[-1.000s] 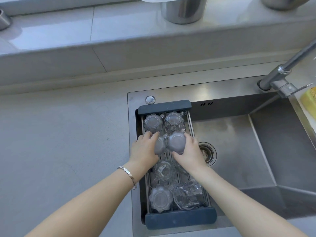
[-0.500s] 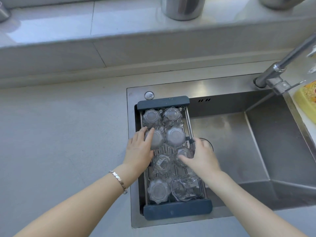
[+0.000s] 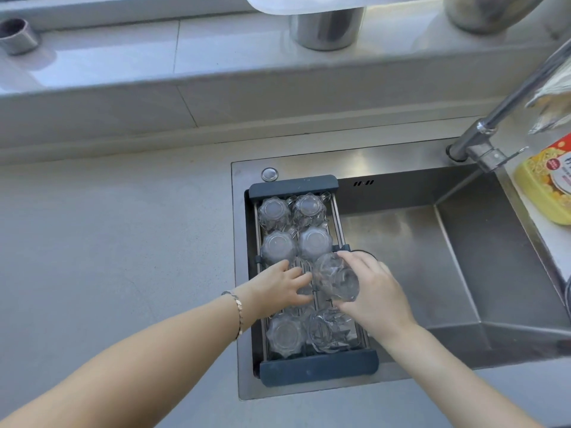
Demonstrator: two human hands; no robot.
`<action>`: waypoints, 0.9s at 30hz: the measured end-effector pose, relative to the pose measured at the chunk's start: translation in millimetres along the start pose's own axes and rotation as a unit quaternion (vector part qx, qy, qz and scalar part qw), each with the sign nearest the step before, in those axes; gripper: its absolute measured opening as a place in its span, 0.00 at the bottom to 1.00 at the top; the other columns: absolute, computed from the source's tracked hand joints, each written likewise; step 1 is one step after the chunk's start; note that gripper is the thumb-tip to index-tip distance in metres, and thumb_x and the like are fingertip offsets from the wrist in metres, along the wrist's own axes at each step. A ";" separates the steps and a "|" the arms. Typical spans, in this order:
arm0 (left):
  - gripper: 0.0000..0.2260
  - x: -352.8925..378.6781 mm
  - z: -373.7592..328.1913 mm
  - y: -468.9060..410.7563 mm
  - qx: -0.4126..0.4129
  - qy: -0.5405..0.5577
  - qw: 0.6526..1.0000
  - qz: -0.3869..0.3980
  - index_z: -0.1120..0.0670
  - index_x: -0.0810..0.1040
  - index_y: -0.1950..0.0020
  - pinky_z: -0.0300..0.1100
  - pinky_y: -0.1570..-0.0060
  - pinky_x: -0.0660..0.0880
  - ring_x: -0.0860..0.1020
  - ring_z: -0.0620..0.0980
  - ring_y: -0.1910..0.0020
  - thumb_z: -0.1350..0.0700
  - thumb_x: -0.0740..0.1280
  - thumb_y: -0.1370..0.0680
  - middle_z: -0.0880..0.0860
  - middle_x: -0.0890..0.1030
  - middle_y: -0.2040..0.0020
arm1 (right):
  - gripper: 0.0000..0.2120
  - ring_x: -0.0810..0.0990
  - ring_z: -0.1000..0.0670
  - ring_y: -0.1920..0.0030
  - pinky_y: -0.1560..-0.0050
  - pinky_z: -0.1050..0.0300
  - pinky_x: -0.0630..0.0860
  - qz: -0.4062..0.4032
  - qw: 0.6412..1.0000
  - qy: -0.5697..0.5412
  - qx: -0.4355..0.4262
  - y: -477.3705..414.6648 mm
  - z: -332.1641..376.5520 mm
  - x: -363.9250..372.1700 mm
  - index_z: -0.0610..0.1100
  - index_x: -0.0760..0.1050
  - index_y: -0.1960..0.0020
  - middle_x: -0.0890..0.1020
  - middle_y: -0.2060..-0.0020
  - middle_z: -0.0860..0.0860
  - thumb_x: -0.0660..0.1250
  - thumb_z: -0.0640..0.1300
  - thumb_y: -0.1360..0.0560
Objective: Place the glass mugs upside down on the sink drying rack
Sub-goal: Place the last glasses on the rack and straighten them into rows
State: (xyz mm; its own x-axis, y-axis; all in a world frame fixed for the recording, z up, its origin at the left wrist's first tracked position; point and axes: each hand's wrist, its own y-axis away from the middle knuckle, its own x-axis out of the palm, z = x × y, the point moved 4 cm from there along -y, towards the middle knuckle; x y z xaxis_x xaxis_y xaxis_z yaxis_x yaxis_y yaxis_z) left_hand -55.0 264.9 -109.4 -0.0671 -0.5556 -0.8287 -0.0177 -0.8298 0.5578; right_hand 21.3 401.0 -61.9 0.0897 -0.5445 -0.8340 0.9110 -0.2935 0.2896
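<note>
A dark-framed drying rack [image 3: 318, 369] spans the left side of the steel sink [image 3: 463, 273]. Several clear glass mugs stand base-up at its far end, among them one at the far left [image 3: 273, 213] and one beside it [image 3: 310, 210]. Another upside-down mug [image 3: 283, 335] stands at the near left, and a mug [image 3: 332, 330] lies on its side at the near right. My right hand [image 3: 370, 291] grips a tilted mug [image 3: 335, 278] just above the rack's middle. My left hand [image 3: 279, 288] lies over the rack's middle, where a mug underneath is mostly hidden; whether it grips that mug is unclear.
A tap [image 3: 482, 143] reaches over the sink from the back right. A yellow packet [image 3: 547, 183] lies on the right rim. Metal pots [image 3: 327, 29] stand on the sill behind. Grey counter [image 3: 108, 257] stretches to the left.
Both hands came back from the far mugs toward the rack's middle. My right hand took hold of a mug there and lifted it, tilted. My left hand slid nearer along the rack.
</note>
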 end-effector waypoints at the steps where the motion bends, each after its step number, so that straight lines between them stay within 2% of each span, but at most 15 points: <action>1: 0.31 -2.1 -1.4 -2.6 0.012 -0.014 1.000 0.000 0.50 0.59 0.27 0.52 0.39 0.69 0.68 0.60 0.34 0.61 0.69 0.26 0.60 0.60 0.26 | 0.36 0.69 0.49 0.36 0.40 0.54 0.72 -0.017 0.999 0.002 -0.026 4.8 -1.2 -5.1 0.52 0.66 0.32 0.72 0.35 0.55 0.76 0.43 0.36; 4: 0.25 -8.4 -5.6 -7.8 0.023 -0.021 1.000 -0.005 0.52 0.65 0.32 0.49 0.49 0.73 0.72 0.59 0.42 0.62 0.69 0.27 0.58 0.68 0.31 | 0.35 0.71 0.49 0.36 0.46 0.50 0.78 -0.036 0.997 0.010 -0.067 11.2 -11.8 -11.4 0.53 0.71 0.35 0.75 0.36 0.54 0.76 0.36 0.39; 6: 0.24 -13.1 -4.8 -2.2 0.005 -0.019 0.999 -0.039 0.54 0.68 0.36 0.47 0.53 0.75 0.74 0.58 0.45 0.63 0.72 0.30 0.57 0.73 0.37 | 0.35 0.71 0.50 0.36 0.49 0.49 0.80 -0.029 0.997 0.017 -0.076 11.7 -18.2 -14.3 0.53 0.72 0.37 0.76 0.37 0.54 0.75 0.33 0.40; 9: 0.32 -17.8 4.7 19.2 -0.044 -0.026 0.994 -0.100 0.52 0.75 0.42 0.43 0.65 0.79 0.79 0.54 0.54 0.59 0.80 0.44 0.53 0.80 0.45 | 0.36 0.72 0.49 0.37 0.53 0.49 0.80 -0.010 0.993 0.043 -0.112 9.4 -22.1 -18.4 0.52 0.73 0.37 0.76 0.37 0.53 0.73 0.29 0.41; 11: 0.38 -13.7 9.8 33.5 -0.069 -0.006 0.990 -0.124 0.52 0.75 0.44 0.41 0.71 0.78 0.81 0.53 0.60 0.58 0.81 0.52 0.54 0.82 0.47 | 0.36 0.72 0.47 0.36 0.53 0.49 0.79 0.000 0.991 0.051 -0.127 7.0 -21.8 -20.2 0.52 0.73 0.37 0.76 0.37 0.52 0.71 0.28 0.40; 16: 0.39 -16.8 15.1 65.2 -0.164 0.034 0.962 -0.216 0.53 0.70 0.43 0.41 0.75 0.77 0.81 0.53 0.64 0.64 0.76 0.52 0.55 0.84 0.50 | 0.36 0.72 0.48 0.36 0.50 0.51 0.77 0.010 0.988 0.050 -0.147 1.7 -20.5 -23.6 0.53 0.72 0.36 0.75 0.37 0.52 0.71 0.28 0.39; 18: 0.37 -23.4 16.1 75.5 -0.218 0.102 0.941 -0.239 0.54 0.72 0.43 0.41 0.75 0.76 0.82 0.54 0.65 0.60 0.78 0.50 0.55 0.83 0.52 | 0.36 0.72 0.48 0.35 0.49 0.51 0.77 0.016 0.988 0.049 -0.146 0.6 -21.7 -23.3 0.54 0.71 0.36 0.75 0.36 0.52 0.71 0.29 0.39; 20: 0.32 -31.7 15.3 79.5 -0.298 0.227 0.904 -0.208 0.55 0.72 0.41 0.43 0.71 0.73 0.81 0.55 0.60 0.51 0.78 0.42 0.55 0.79 0.52 | 0.36 0.71 0.48 0.34 0.49 0.50 0.77 0.028 0.987 0.056 -0.145 -0.5 -22.1 -21.0 0.55 0.71 0.35 0.74 0.35 0.53 0.71 0.29 0.38; 22: 0.27 -30.9 14.7 72.6 -0.400 0.332 0.847 -0.114 0.54 0.69 0.41 0.42 0.63 0.70 0.78 0.55 0.54 0.43 0.72 0.34 0.53 0.75 0.49 | 0.36 0.70 0.47 0.34 0.49 0.50 0.78 0.043 0.984 0.068 -0.156 -2.6 -19.6 -18.3 0.55 0.70 0.35 0.73 0.35 0.52 0.70 0.29 0.37; 24: 0.26 -24.7 11.2 59.1 -0.446 0.378 0.809 -0.052 0.55 0.68 0.44 0.43 0.60 0.71 0.76 0.54 0.55 0.41 0.69 0.32 0.54 0.74 0.48 | 0.35 0.70 0.46 0.35 0.50 0.50 0.78 0.069 0.980 0.085 -0.169 -5.1 -14.7 -17.2 0.55 0.69 0.35 0.70 0.34 0.49 0.67 0.28 0.36; 27: 0.28 -14.1 11.2 42.5 -0.480 0.379 0.791 -0.022 0.57 0.68 0.44 0.45 0.58 0.74 0.78 0.56 0.52 0.38 0.69 0.32 0.55 0.77 0.48 | 0.35 0.70 0.44 0.36 0.51 0.51 0.74 0.118 0.967 0.113 -0.195 -9.0 -8.8 -13.4 0.54 0.68 0.33 0.68 0.34 0.45 0.62 0.25 0.34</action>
State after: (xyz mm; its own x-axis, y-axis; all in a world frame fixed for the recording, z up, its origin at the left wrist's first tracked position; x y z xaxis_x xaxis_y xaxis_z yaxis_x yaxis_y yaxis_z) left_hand -66.0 238.0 -73.5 0.5362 -0.0939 -0.8388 0.7868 -0.3042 0.5370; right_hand 15.4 417.9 -57.5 0.3591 -0.3608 -0.8607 0.9331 0.1600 0.3222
